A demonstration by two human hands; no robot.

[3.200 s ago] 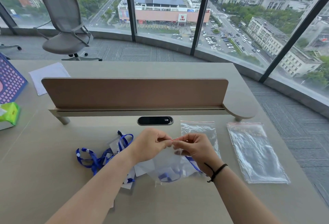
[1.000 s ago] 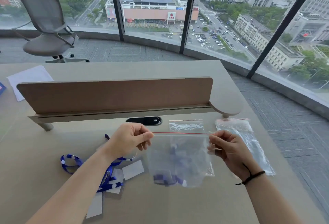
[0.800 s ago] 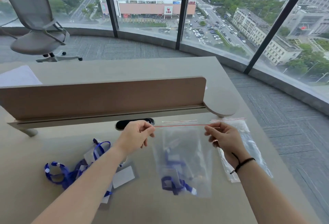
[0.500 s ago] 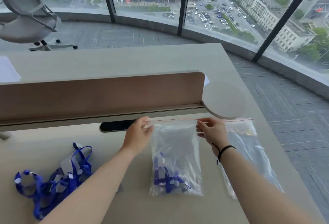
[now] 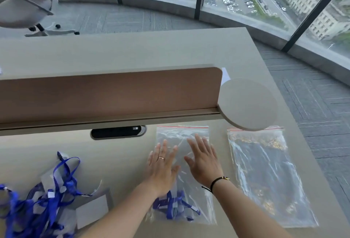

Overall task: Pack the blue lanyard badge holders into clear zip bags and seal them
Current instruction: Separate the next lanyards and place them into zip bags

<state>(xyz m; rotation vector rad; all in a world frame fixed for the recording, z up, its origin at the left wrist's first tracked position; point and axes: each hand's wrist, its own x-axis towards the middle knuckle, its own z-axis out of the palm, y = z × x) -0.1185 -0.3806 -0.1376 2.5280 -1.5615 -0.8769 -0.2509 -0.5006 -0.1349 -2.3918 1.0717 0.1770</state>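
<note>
1. Two clear plastic zip bags: the filled bag (image 5: 181, 165) lies flat on the beige desk (image 5: 121, 158); the empty bag (image 5: 265, 177) lies near the desk's right edge.
2. Left hand (image 5: 162, 167) and right hand (image 5: 203, 160), fingers spread, press the filled bag.
3. Blue lanyard badge holders (image 5: 175, 206) sit at its bottom; a loose blue lanyard pile (image 5: 37, 203) lies left.

The tangled pile of blue lanyards with clear badge holders (image 5: 37, 198) ran off the left and bottom edges, so its full extent could not be seen. Inside the filled clear zip bag with a red seal line (image 5: 182, 177), the packed blue lanyard (image 5: 175, 206) was partly covered by the left hand (image 5: 162, 169) and forearm. Whether that seal was fully closed was too fine to tell. The round beige desk end cap (image 5: 248, 103) hid the top edge of the empty clear zip bag (image 5: 265, 177). The grey mesh office chair (image 5: 22, 5) was cropped at the upper left corner.
</note>
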